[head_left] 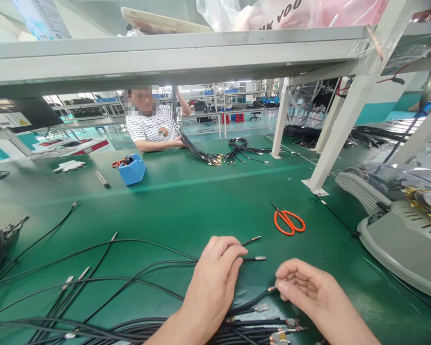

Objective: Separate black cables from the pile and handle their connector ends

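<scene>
My left hand (213, 280) lies over thin black cables (129, 282) on the green table (201, 201), its fingers curled round two cable ends with metal tips (260, 258) that stick out to the right. My right hand (309, 290) pinches the metal tip of another black cable (272, 289) between thumb and forefinger. More cable ends with connectors (280, 330) lie just below both hands at the near edge.
Orange-handled scissors (289, 221) lie beyond my hands. A grey machine (398, 230) stands at the right. Across the table a person in a striped shirt (153, 127) handles a cable bundle (197, 153). A blue box (132, 169) and a white glove (70, 166) sit far left.
</scene>
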`<action>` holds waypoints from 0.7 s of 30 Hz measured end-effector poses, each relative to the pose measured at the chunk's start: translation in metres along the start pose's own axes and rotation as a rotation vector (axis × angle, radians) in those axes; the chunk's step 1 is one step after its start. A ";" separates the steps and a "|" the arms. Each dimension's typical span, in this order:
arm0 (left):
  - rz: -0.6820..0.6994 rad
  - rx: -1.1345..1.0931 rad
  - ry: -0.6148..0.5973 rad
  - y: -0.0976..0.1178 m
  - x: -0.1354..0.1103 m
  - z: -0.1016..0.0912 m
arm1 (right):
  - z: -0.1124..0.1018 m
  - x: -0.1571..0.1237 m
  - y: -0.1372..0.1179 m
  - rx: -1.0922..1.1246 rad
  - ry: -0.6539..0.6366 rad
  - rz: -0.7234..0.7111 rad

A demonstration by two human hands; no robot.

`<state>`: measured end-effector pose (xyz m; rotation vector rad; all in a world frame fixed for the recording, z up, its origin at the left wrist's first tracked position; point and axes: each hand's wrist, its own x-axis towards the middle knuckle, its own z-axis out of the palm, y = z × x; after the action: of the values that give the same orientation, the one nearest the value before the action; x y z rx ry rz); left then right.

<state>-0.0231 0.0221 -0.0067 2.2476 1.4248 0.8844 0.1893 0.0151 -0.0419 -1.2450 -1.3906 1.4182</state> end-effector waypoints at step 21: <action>-0.349 -0.525 -0.403 0.020 0.000 0.025 | 0.000 -0.003 -0.021 -0.034 0.070 -0.181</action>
<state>0.0069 0.0146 -0.0144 1.6087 1.1756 0.5619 0.1879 0.0144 -0.0203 -1.1483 -1.4462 1.2212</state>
